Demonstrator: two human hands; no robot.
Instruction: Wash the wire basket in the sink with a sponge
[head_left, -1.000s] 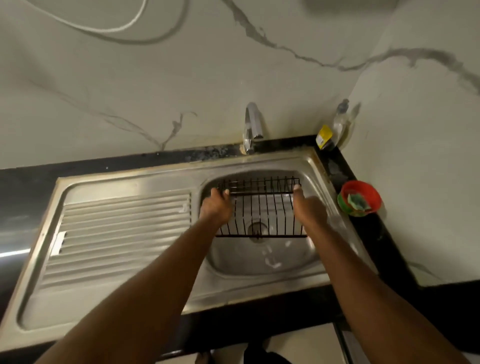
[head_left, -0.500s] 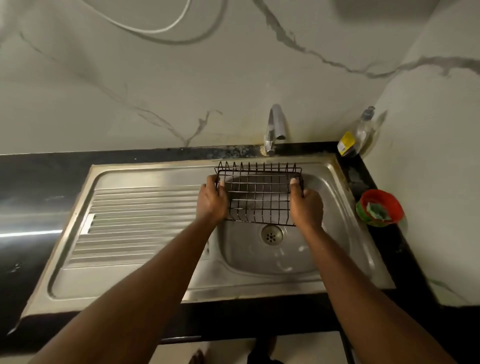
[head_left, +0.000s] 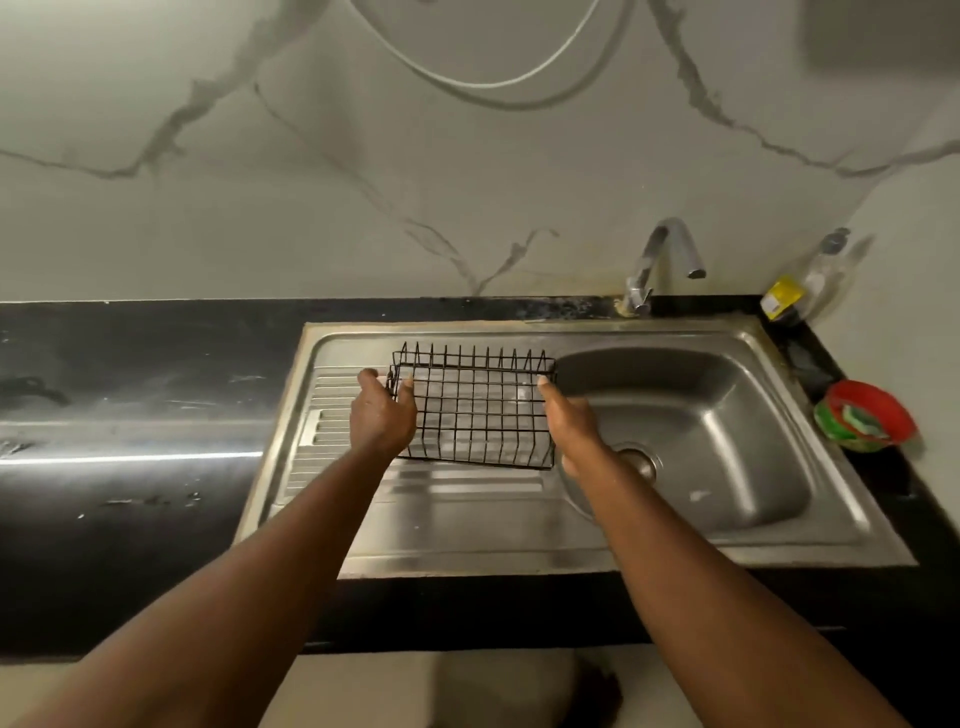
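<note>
Wire basket (head_left: 475, 415): black, rectangular, open grid, held over the drainboard (head_left: 467, 486) on the left part of the steel sink (head_left: 519, 551), just left of the basin (head_left: 737, 415). The row of upright prongs is on its far edge and the grid faces the camera. The near edge sits low over the ribs; can't tell if it touches the steel.

Left hand (head_left: 382, 415): grips the basket's left end. Thumb is hooked inside the end wires and the fingers wrap the outside.

Right hand (head_left: 571, 428): on the basket's right end. Thumb tip is pressed on the top right corner of the rim and the palm lies along the end wall. The other fingers are hidden behind the hand, so the wrap itself isn't visible. This hand hangs over the basin's left edge, and the wrist partly covers the drain (head_left: 641, 465).

Both forearms reach in from the bottom of the view.

Surroundings:
- Tap (head_left: 667, 249) at the back rim, spout over the basin.
- Clear bottle with a yellow label (head_left: 805, 286) in the back right corner.
- Red bowl (head_left: 883, 410) on the black counter (head_left: 130, 519) right of the sink, with a green scouring pad (head_left: 854, 418) inside, well apart from both hands.
- Pale veined marble wall (head_left: 260, 234) behind, with a white cable (head_left: 493, 84) looped across it.
</note>
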